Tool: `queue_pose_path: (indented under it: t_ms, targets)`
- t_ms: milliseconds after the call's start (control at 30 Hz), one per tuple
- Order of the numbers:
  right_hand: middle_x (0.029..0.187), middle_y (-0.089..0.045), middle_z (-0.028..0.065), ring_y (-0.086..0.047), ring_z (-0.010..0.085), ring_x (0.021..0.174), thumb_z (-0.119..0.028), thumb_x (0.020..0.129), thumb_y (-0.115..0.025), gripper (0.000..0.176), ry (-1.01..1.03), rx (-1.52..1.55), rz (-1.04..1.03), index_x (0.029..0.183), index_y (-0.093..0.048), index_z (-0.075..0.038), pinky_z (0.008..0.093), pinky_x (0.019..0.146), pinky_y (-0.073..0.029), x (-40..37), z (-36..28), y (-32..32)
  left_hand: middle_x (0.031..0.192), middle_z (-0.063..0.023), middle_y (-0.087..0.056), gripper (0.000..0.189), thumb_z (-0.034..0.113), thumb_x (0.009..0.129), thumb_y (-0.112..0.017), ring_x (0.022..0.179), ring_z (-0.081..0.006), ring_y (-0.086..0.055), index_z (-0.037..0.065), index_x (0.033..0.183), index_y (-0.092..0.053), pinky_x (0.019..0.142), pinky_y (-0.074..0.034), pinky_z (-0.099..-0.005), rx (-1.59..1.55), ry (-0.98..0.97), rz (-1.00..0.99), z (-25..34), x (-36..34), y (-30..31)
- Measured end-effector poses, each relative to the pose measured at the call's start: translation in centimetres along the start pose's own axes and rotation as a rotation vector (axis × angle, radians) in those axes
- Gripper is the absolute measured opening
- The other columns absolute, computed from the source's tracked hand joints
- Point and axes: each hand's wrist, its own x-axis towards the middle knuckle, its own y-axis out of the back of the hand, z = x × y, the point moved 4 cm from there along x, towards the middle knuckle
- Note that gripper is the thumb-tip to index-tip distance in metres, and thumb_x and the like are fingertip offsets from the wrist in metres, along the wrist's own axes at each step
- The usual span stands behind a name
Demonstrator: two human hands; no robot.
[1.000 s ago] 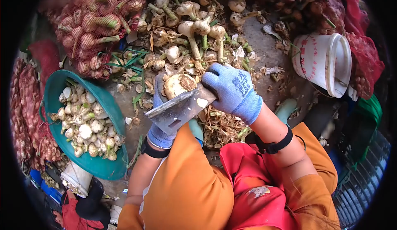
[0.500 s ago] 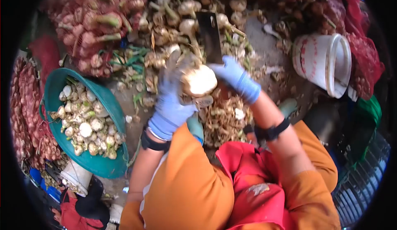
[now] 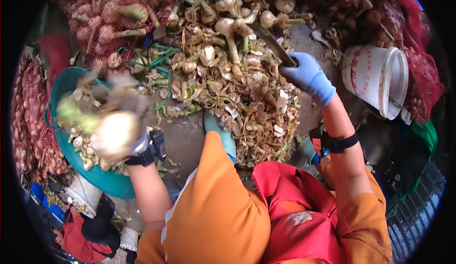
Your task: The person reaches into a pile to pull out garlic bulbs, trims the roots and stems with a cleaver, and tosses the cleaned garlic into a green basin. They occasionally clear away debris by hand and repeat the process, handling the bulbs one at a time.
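Note:
My left hand (image 3: pixel 137 109) is smeared by motion above a green basin (image 3: pixel 111 184) at the left. A large, pale garlic bulb (image 3: pixel 116 133) is in this hand, its cut face bright. My gloved fingers are partly hidden and blurred around it. Loose garlic bulbs (image 3: pixel 85 150) lie in the basin below. On the other side, my right hand (image 3: pixel 308 74), in a blue glove, is closed on the handle of a cleaver (image 3: pixel 273 44). The blade points up and left, its tip near the stalked garlic (image 3: pixel 231 29) on the heap.
Dry skins and stalk trimmings (image 3: pixel 256 107) cover the ground before me. Red mesh sacks of garlic (image 3: pixel 111 26) stand at upper left. A white bucket (image 3: pixel 368 74) lies tilted at right. Another person (image 3: pixel 83 238) shows at lower left.
My left hand has swung left with the garlic bulb, from between my knees to over the basin. My right hand has moved right and slightly up, and the cleaver now slants.

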Motion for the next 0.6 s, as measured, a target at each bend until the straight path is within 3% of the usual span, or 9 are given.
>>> queue_pose_path:
  t_ms: [100, 167, 233, 300, 367, 400, 433, 533, 600]
  targets:
    - [0.084, -0.067, 0.0195, -0.067, 0.0328, 0.077, -0.031, 0.076, -0.063, 0.032, 0.164, -0.051, 0.029, 0.095, -0.068, -0.005, 0.0406, 0.071, -0.052, 0.7, -1.1, -2.0, 0.122, -0.0129, -0.058, 0.053, 0.035, 0.088, -0.066, 0.11, -0.0298, -0.058, 0.01, 0.132, -0.054, 0.086, -0.05, -0.0388, 0.447, -0.177, 0.524, 0.6, 3.2, 3.3]
    - [0.091, -0.067, 0.0209, -0.065, 0.0386, 0.085, -0.031, 0.076, -0.064, 0.032, 0.157, -0.206, -0.053, 0.096, -0.068, -0.006, 0.0431, 0.076, -0.052, 0.1, -3.1, -3.2, 0.127, -0.017, -0.057, 0.055, 0.035, 0.085, -0.071, 0.113, -0.0316, -0.058, 0.007, 0.129, -0.055, 0.086, -0.051, -0.041, 2.063, 0.041, 0.554, -3.2, 4.6, 9.0]
    - [0.093, -0.067, 0.0204, -0.065, 0.0391, 0.087, -0.033, 0.077, -0.065, 0.034, 0.26, -0.186, 0.014, 0.098, -0.068, -0.006, 0.0434, 0.077, -0.052, -0.3, -2.6, -5.0, 0.126, -0.0198, -0.058, 0.061, 0.034, 0.08, -0.077, 0.111, -0.0328, -0.058, 0.005, 0.129, -0.054, 0.092, -0.05, -0.0419, 2.134, 0.316, 0.758, -5.2, 6.1, 9.2]
    - [0.08, -0.065, 0.0152, -0.064, 0.0312, 0.07, -0.028, 0.08, -0.066, 0.029, 0.218, -0.015, -0.009, 0.094, -0.064, -0.002, 0.0382, 0.069, -0.051, -0.9, -2.9, -5.2, 0.115, -0.0185, -0.062, 0.055, 0.029, 0.079, -0.077, 0.101, -0.0342, -0.062, 0.008, 0.126, -0.056, 0.087, -0.052, -0.0419, 1.977, 0.232, 0.694, -5.3, 5.6, 12.2]
    - [0.078, -0.066, 0.0113, -0.065, 0.0222, 0.069, -0.025, 0.081, -0.066, 0.027, 0.31, -0.053, 0.065, 0.094, -0.065, -0.002, 0.0346, 0.067, -0.051, -0.8, -2.3, -5.2, 0.112, -0.0115, -0.064, 0.053, 0.014, 0.079, -0.079, 0.094, -0.0249, -0.064, 0.003, 0.125, -0.055, 0.077, -0.054, -0.0362, 1.067, -0.007, 0.687, -6.1, 4.4, 14.1]
    - [0.081, -0.067, 0.0136, -0.066, 0.0246, 0.073, -0.028, 0.08, -0.067, 0.029, 0.194, 0.094, 0.019, 0.096, -0.066, -0.003, 0.036, 0.07, -0.052, -1.0, -2.0, -5.1, 0.114, -0.007, -0.064, 0.057, 0.005, 0.079, -0.079, 0.089, -0.0164, -0.063, -0.003, 0.129, -0.052, 0.071, -0.054, -0.0283, 0.721, 0.129, 0.786, -6.1, 4.1, 10.9]
    - [0.084, -0.068, 0.016, -0.068, 0.0269, 0.077, -0.03, 0.079, -0.069, 0.032, 0.074, 0.242, -0.032, 0.098, -0.067, -0.004, 0.0374, 0.073, -0.053, -1.2, -1.7, -5.2, 0.111, -0.0069, -0.065, 0.062, 0.006, 0.078, -0.08, 0.086, -0.0146, -0.064, -0.001, 0.132, -0.051, 0.068, -0.054, -0.0242, 0.692, 0.047, 0.73, -6.3, 3.2, 10.6]
    - [0.081, -0.066, 0.0134, -0.066, 0.0233, 0.075, -0.027, 0.079, -0.071, 0.032, 0.086, 0.525, -0.041, 0.099, -0.066, -0.003, 0.0355, 0.071, -0.052, -2.6, -4.2, -5.3, 0.105, -0.0086, -0.069, 0.055, 0.01, 0.08, -0.079, 0.086, -0.0213, -0.067, 0.002, 0.129, -0.056, 0.073, -0.055, -0.0296, 1.059, 0.069, 0.714, -6.8, 2.5, 6.3]
    - [0.087, -0.065, 0.0148, -0.065, 0.0286, 0.082, -0.025, 0.076, -0.072, 0.033, 0.3, 0.628, -0.015, 0.1, -0.066, -0.003, 0.038, 0.075, -0.051, -2.7, -6.1, -6.7, 0.103, -0.0127, -0.07, 0.05, 0.015, 0.079, -0.077, 0.089, -0.0284, -0.068, 0.005, 0.125, -0.06, 0.076, -0.055, -0.0351, 1.87, 0.039, 0.365, -7.6, 4.9, 0.3]
